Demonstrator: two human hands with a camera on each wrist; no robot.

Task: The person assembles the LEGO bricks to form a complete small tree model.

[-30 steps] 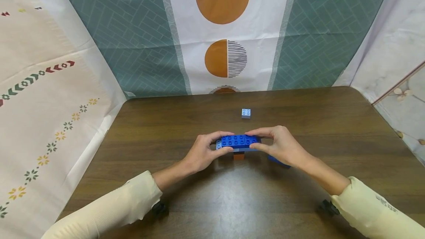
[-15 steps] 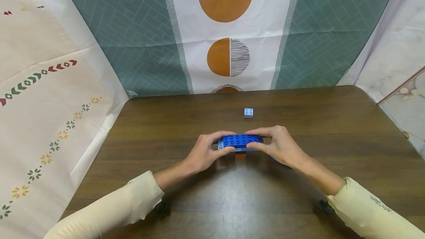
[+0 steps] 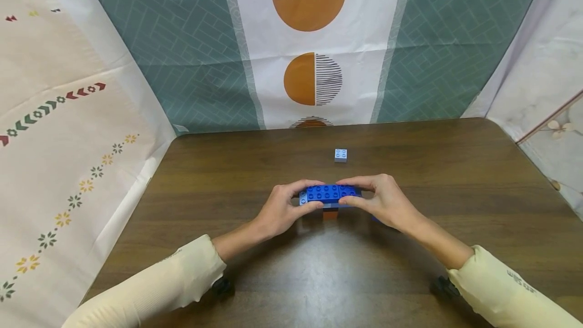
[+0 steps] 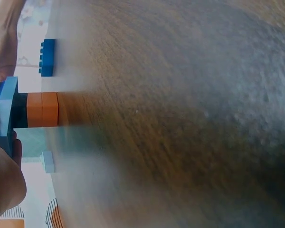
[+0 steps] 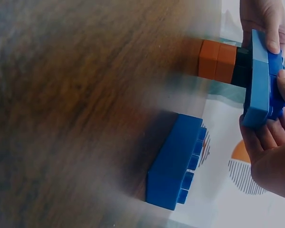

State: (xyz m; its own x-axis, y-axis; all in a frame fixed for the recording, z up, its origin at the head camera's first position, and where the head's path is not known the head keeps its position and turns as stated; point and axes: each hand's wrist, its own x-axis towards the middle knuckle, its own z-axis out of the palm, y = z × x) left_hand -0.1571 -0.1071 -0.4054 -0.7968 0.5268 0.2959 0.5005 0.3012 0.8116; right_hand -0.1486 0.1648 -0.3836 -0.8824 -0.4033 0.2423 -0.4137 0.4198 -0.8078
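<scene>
Mid-table stands a stack of toy building bricks. Its base is two orange bricks (image 5: 217,61), topped by a dark brick (image 5: 242,67). Across that lies a light blue layer (image 5: 259,80), wider than the column. A long dark blue brick (image 3: 323,194) and a shorter dark blue brick (image 3: 347,191) sit side by side on top. My left hand (image 3: 279,211) pinches the long one between thumb and fingers, near its left part. From the other side my right hand (image 3: 387,200) pinches the shorter one. In the right wrist view, right fingers also curl past the light blue layer's end.
A loose blue brick (image 5: 171,164) lies on the table right of the stack, mostly covered by the right hand in the head view. Farther back is a small light blue brick (image 3: 340,155). Patterned cloths (image 3: 191,54) hang behind the wooden table (image 3: 227,166).
The head view has shifted slightly. Both hands keep their hold on the top bricks, and the stack stays in place.
</scene>
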